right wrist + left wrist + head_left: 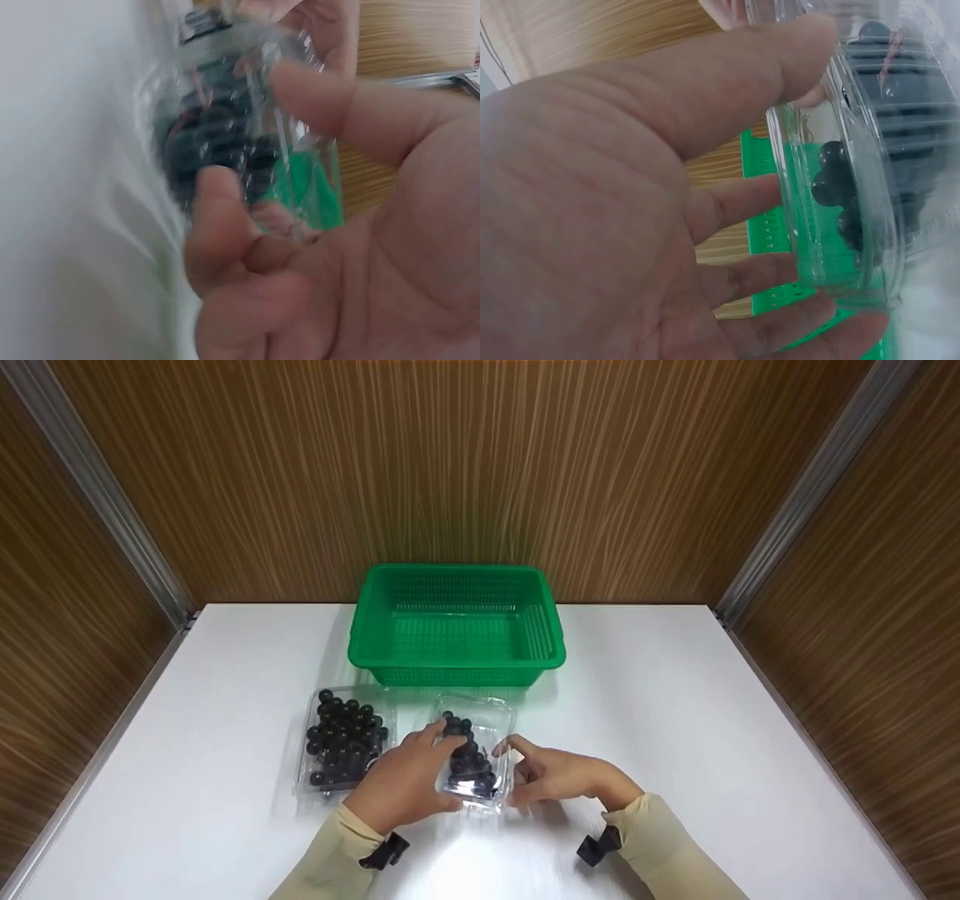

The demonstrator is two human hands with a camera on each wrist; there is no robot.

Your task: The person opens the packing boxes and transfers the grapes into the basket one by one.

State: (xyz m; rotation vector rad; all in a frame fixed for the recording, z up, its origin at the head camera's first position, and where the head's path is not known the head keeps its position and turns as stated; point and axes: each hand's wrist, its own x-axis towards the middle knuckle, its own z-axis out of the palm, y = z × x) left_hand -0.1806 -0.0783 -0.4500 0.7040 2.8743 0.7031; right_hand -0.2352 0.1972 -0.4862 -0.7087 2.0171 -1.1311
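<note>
A clear plastic box (pixel 491 718) of dark grapes (pixel 471 763) is between the two hands, in front of the green basket. My left hand (pixel 409 780) holds its left side, thumb low at the near edge and fingers spread along the wall. On the other side my right hand (pixel 559 775) grips the box's right edge between thumb and bent index finger. The right wrist view is blurred, but the right fingertips (pixel 217 184) lie against the plastic. Through the wall of the box (pixel 877 225) the grapes show, with a reddish strand among them.
A second clear box (pixel 304 769) filled with dark grapes (pixel 345 735) stands just left of the left hand. Behind both boxes is a green perforated basket (pixel 457 664). Wood-grain panels (pixel 457 465) enclose the white table (pixel 675 697) at the back and sides.
</note>
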